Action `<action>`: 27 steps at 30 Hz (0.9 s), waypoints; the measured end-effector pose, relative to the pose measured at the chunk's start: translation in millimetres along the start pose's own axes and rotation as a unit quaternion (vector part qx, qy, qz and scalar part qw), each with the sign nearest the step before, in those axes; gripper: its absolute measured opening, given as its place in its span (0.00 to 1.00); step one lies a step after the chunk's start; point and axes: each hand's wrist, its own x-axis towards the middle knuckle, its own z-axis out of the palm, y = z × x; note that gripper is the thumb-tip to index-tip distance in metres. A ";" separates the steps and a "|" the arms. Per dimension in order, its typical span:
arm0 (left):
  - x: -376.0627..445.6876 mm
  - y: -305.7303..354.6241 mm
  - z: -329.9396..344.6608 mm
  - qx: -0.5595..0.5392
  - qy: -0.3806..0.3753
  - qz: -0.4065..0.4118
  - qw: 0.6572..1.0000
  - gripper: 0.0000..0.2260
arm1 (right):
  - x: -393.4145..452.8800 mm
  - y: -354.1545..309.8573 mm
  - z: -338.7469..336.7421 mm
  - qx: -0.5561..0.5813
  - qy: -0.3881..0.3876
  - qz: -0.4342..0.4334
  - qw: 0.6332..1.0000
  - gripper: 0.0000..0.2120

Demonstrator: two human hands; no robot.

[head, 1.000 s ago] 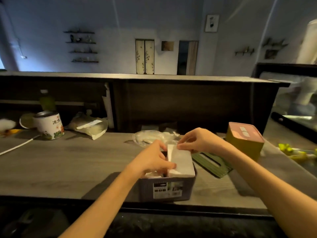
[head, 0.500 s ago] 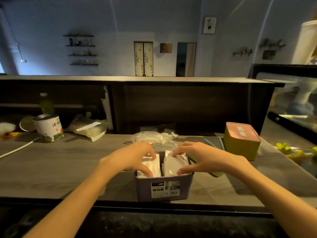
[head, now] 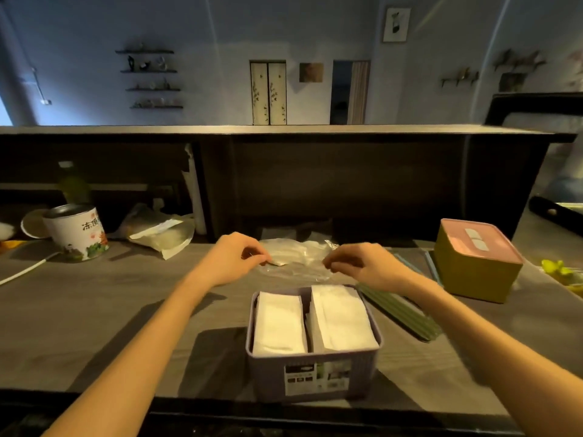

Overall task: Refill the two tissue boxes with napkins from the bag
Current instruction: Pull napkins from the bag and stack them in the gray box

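Reaching both hands over the grey-purple ribbed plastic tissue box (head: 314, 369), already packed with two white napkin stacks (head: 342, 316). Left hand (head: 232, 258) and right hand (head: 362, 266) at the crumpled clear plastic bag (head: 296, 258) on the wooden bench (head: 110, 310), fingers curled, pinch uncertain. Yellow box with pink lid (head: 476, 260) shut; fill unknown.

Napkins (head: 315, 321): plain white, two stacks. Tissue box (head: 312, 370) holding them: grey-purple, fine ribbed texture, white-and-dark printed label on front. Second tissue box (head: 473, 272): mustard-yellow body, pink lid with white strips at centre. Bag (head: 296, 258): clear, glossy. Loose lid (head: 400, 305): green, striped. Tin can (head: 77, 233): white, dark characters, green and orange leaf print. Counter (head: 94, 310): grey-brown wood grain. Back wall (head: 220, 42): pale blue.
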 end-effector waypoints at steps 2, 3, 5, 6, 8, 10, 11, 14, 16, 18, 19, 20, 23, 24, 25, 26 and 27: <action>19.4 -12.8 29.0 -0.018 -0.002 -0.005 1.000 0.07 | 26.3 8.5 22.3 -0.006 -0.043 -0.019 0.999 0.11; 27.4 -17.3 45.1 -0.029 -0.003 -0.003 1.000 0.07 | 39.2 10.8 33.6 -0.010 -0.061 -0.025 0.998 0.12; 42.5 -25.9 75.6 -0.037 0.004 -0.010 0.999 0.07 | 62.8 16.0 56.4 -0.013 -0.085 -0.017 0.996 0.14; 50.2 -28.8 86.4 -0.038 0.020 -0.023 0.999 0.09 | 73.3 18.4 66.9 -0.019 -0.083 -0.009 0.996 0.16; 65.3 -33.3 99.9 -0.052 0.061 -0.061 0.995 0.17 | 90.9 25.4 85.0 -0.036 -0.031 -0.008 0.999 0.21; 78.7 -34.9 106.8 -0.050 0.092 -0.097 0.990 0.32 | 103.8 32.5 96.2 -0.038 0.031 -0.033 0.998 0.24; 82.5 -34.7 108.9 -0.040 0.099 -0.097 0.989 0.39 | 109.1 35.7 99.0 -0.038 0.053 -0.043 0.997 0.24; 88.6 -39.5 117.2 -0.032 0.106 -0.072 0.991 0.49 | 121.5 42.2 102.4 -0.050 0.083 -0.044 0.994 0.18; 90.8 -44.8 120.7 -0.041 0.115 -0.058 0.991 0.53 | 128.4 44.3 102.6 -0.070 0.081 -0.052 0.993 0.16; 92.7 -47.8 121.1 -0.055 0.129 -0.050 0.989 0.54 | 135.5 42.4 101.7 -0.080 0.027 -0.052 0.995 0.24; 92.7 -47.8 120.3 -0.065 0.135 -0.054 0.987 0.53 | 138.9 40.0 100.9 -0.095 -0.017 -0.044 0.994 0.30; 93.0 -48.6 119.8 -0.074 0.141 -0.058 0.986 0.52 | 142.6 37.2 99.2 -0.127 -0.058 -0.032 0.990 0.33; 93.3 -54.5 118.6 -0.122 0.170 -0.078 0.975 0.50 | 152.4 30.7 91.7 -0.233 -0.110 -0.011 0.966 0.35; 93.1 -57.4 118.2 -0.141 0.176 -0.089 0.970 0.49 | 153.6 29.5 90.3 -0.248 -0.108 -0.014 0.963 0.35; 93.3 -60.0 117.7 -0.161 0.181 -0.101 0.965 0.48 | 153.7 28.7 89.8 -0.254 -0.101 -0.021 0.962 0.35; 93.6 -61.8 117.1 -0.181 0.185 -0.111 0.960 0.46 | 153.2 28.9 90.9 -0.251 -0.092 -0.027 0.963 0.33; 94.2 -63.2 117.1 -0.199 0.188 -0.120 0.954 0.44 | 151.4 29.7 93.0 -0.240 -0.079 -0.031 0.967 0.31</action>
